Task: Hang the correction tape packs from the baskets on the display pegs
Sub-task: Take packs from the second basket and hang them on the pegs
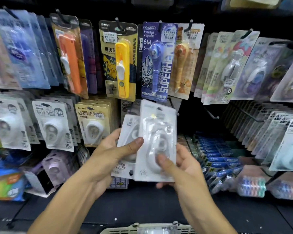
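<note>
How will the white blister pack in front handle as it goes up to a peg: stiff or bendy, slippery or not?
The front correction tape pack probably stays fairly stiff: it stands upright, flat and unbent, pinched only near its lower end by the right hand and left hand. Its glossy clear blister looks slippery, so the thumbs could slide. It seems light, since a fingertip pinch holds it.

Single head-worn wide-angle view, facing forward and slightly down at a wall of display pegs (210, 114) hung with blister packs. Very near: both forearms enter from the bottom edge, hands held mid-frame just short of the pegs. Basket rim (118, 229) barely caught at bottom centre. Edges bowed and blurred. No second view to compare.
</note>
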